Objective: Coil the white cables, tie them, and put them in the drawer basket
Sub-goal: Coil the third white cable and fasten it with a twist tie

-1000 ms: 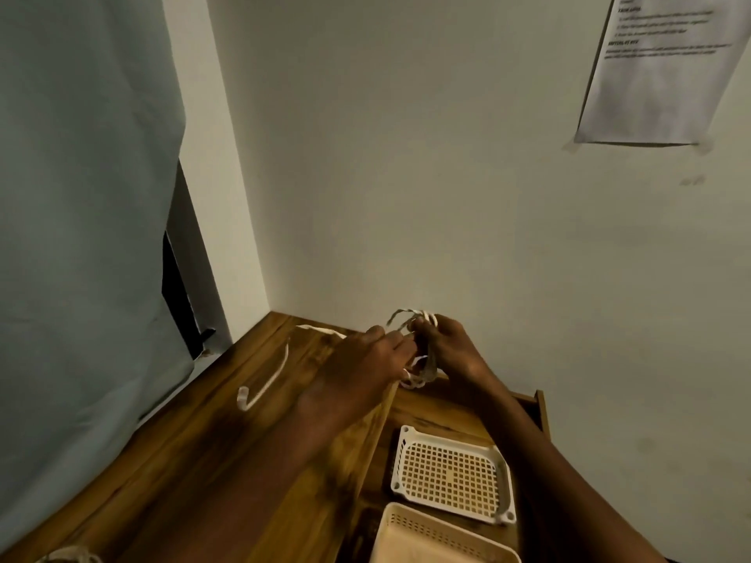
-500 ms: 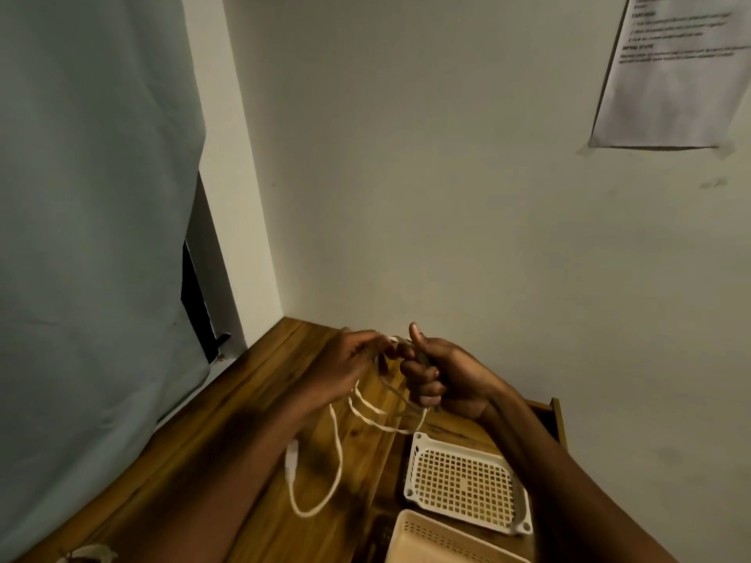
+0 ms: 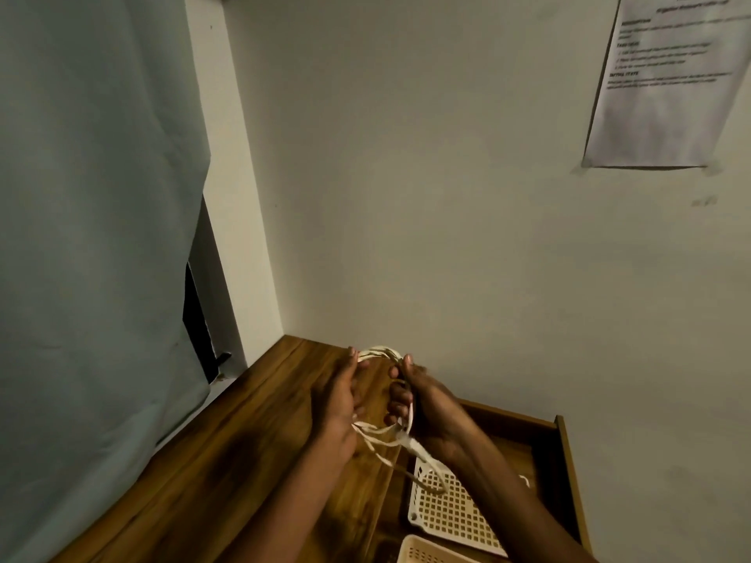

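A white cable point(image 3: 380, 353) is gathered into several loops stretched between my two hands above the wooden desk. My left hand point(image 3: 339, 404) holds the loops on the left side. My right hand point(image 3: 422, 404) grips the right side, fingers curled around the strands. Loose ends and a white plug point(image 3: 414, 444) hang below my right hand, over the open drawer. In the drawer lies a white lattice basket point(image 3: 451, 514), partly hidden by my right forearm.
The wooden desk point(image 3: 244, 461) runs along the left, against a wall corner. A second, cream basket point(image 3: 430, 552) sits at the bottom edge. The drawer's wooden wall point(image 3: 569, 473) stands on the right. A pale curtain point(image 3: 89, 237) hangs left; a paper sheet point(image 3: 666, 83) is taped to the wall.
The long strand that hung down over the desk has been drawn up into the loops. My hands have moved apart, stretching the coil between them.
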